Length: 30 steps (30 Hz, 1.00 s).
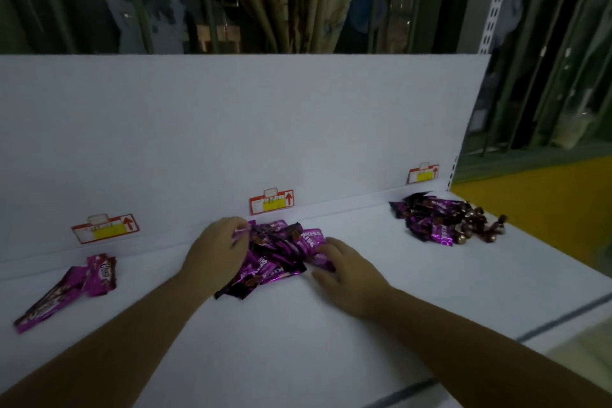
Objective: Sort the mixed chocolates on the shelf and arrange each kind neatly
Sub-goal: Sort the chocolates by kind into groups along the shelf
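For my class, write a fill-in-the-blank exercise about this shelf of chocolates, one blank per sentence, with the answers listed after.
1. The back panel carries ___ price labels.
2. The left hand and right hand both touch the ___ pile of chocolates.
3. The left hand pinches a wrapper coloured ___.
4. The round brown sweets lie at the shelf's ___ end.

Answers: three; middle; purple; right.

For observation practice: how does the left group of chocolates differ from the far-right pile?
The left group holds a few long bars lying flat and spread; the right pile holds many, heaped. The right pile includes small round dark sweets; the left group shows none. Both are mostly purple-wrapped and lie on the white shelf.
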Each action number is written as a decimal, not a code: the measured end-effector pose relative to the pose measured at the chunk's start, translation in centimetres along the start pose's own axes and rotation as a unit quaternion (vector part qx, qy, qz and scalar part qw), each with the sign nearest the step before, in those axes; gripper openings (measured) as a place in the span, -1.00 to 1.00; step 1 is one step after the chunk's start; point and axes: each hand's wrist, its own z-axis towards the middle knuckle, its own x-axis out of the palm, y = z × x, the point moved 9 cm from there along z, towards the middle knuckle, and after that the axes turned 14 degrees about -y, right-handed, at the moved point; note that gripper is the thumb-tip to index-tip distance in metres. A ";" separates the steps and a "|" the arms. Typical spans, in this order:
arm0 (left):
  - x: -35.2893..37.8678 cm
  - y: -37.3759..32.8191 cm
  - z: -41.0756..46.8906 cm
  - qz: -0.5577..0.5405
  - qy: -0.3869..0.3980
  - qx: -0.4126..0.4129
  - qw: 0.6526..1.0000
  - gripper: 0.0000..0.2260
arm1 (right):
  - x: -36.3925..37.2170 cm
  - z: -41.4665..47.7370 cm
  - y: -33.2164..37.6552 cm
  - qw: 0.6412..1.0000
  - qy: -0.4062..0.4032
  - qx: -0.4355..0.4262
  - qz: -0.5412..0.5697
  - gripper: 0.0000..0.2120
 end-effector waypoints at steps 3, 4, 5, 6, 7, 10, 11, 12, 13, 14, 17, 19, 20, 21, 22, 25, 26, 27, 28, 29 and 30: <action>1.1 -5.7 -0.4 0.047 0.050 0.102 0.992 -0.82 | -1.4 -1.9 0.0 0.993 0.025 -0.096 -0.070 -0.52; 1.4 -7.4 -0.5 0.050 0.051 0.123 0.990 -0.79 | -2.0 -2.7 -0.1 0.986 0.044 -0.127 -0.095 -0.51; 2.0 -8.8 -0.4 0.050 0.057 0.129 0.989 -0.79 | -2.7 -3.5 -0.4 0.978 0.062 -0.161 -0.120 -0.50; 3.0 -9.9 -0.4 0.051 0.070 0.127 0.988 -0.83 | -3.6 -4.2 -0.7 0.969 0.072 -0.191 -0.141 -0.48; 4.1 -10.9 -0.5 0.058 0.087 0.117 0.988 -0.86 | -4.9 -4.8 -0.9 0.962 0.075 -0.211 -0.156 -0.48; 7.8 -13.3 -2.1 0.112 0.154 0.090 0.978 -0.64 | -8.2 -6.2 -3.1 0.959 0.093 -0.198 -0.180 -0.50; 8.8 -14.3 -2.8 0.134 0.168 0.098 0.972 -0.60 | -9.2 -6.7 -3.9 0.961 0.098 -0.185 -0.182 -0.50; 9.7 -15.5 -3.4 0.151 0.175 0.110 0.967 -0.58 | -10.1 -7.3 -4.6 0.962 0.099 -0.177 -0.184 -0.50; 10.5 -16.6 -4.0 0.154 0.178 0.119 0.965 -0.57 | -10.9 -7.9 -5.4 0.962 0.097 -0.175 -0.185 -0.51; 11.2 -17.7 -4.6 0.144 0.178 0.123 0.966 -0.57 | -11.7 -8.6 -6.1 0.963 0.095 -0.175 -0.182 -0.52; 13.0 -20.6 -6.1 0.094 0.167 0.139 0.972 -0.60 | -13.1 -10.9 -8.4 0.963 0.098 -0.181 -0.174 -0.54; 14.3 -22.1 -6.9 0.085 0.175 0.144 0.970 -0.60 | -14.0 -12.1 -9.9 0.967 0.098 -0.175 -0.157 -0.55; 14.9 -22.7 -7.2 0.089 0.183 0.144 0.969 -0.60 | -14.4 -12.6 -10.5 0.970 0.098 -0.168 -0.146 -0.56; 15.6 -23.2 -7.4 0.097 0.190 0.146 0.966 -0.59 | -14.9 -12.8 -11.1 0.972 0.096 -0.164 -0.136 -0.57; 16.2 -23.6 -7.5 0.107 0.195 0.149 0.964 -0.58 | -15.3 -12.9 -11.7 0.973 0.094 -0.163 -0.131 -0.57; 17.8 -24.5 -6.9 0.115 0.197 0.138 0.964 -0.57 | -16.4 -12.2 -13.3 0.981 0.071 -0.146 -0.108 -0.60; 18.4 -24.5 -6.4 0.111 0.196 0.130 0.966 -0.57 | -16.7 -11.8 -13.9 0.984 0.058 -0.136 -0.096 -0.61; 19.1 -24.4 -5.9 0.106 0.196 0.122 0.967 -0.57 | -17.0 -11.3 -14.5 0.987 0.046 -0.130 -0.086 -0.62; 19.9 -24.2 -5.4 0.100 0.196 0.111 0.969 -0.57 | -17.1 -10.9 -15.2 0.988 0.040 -0.128 -0.082 -0.63; 20.7 -24.1 -4.9 0.091 0.194 0.099 0.972 -0.57 | -17.1 -10.4 -15.8 0.988 0.035 -0.129 -0.084 -0.63; 21.5 -24.0 -4.3 0.078 0.188 0.091 0.975 -0.58 | -17.0 -9.9 -16.5 0.987 0.031 -0.131 -0.085 -0.62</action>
